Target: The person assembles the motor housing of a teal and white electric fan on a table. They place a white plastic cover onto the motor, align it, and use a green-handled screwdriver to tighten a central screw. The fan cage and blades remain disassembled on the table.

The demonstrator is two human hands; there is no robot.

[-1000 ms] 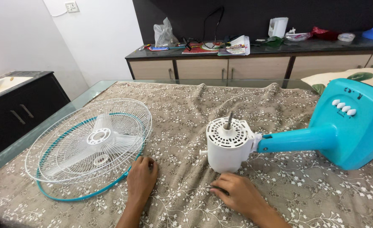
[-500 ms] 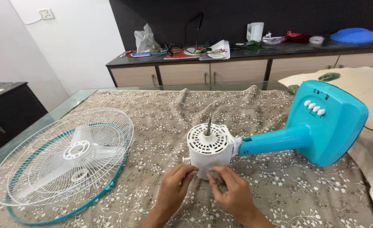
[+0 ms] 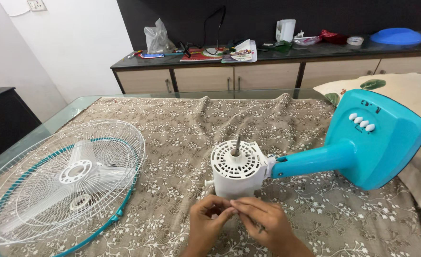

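1. My left hand [image 3: 209, 223] and my right hand [image 3: 263, 221] meet low in the middle of the view, just in front of the white motor housing [image 3: 238, 169]. The fingertips of both hands come together in a narrow pinch at one point.
2. Something very small may be between the fingertips, but I cannot tell what it is, or whether the hands really hold anything.
3. The motor housing stands on the patterned cloth [image 3: 210, 123], just beyond my fingers and apart from them. Its round vented face looks upward, and a thin metal shaft [image 3: 237, 144] rises from its centre, almost upright.
4. From the housing, a blue neck [image 3: 310, 161] goes to my right and a little away from me. It ends in the blue fan base [image 3: 379, 138], which is tipped up on its side, with a row of white buttons [image 3: 361, 122] on it. So the long axis of the fan body lies nearly flat across the table, from the motor at the left to the base at the right.
5. Well apart on my left, the white wire grille [image 3: 63, 181] lies flat on the cloth, with pale blades under it and a blue ring at its edge.
6. Behind the table stands a long cabinet [image 3: 267, 76] with a dark top that carries many small things.
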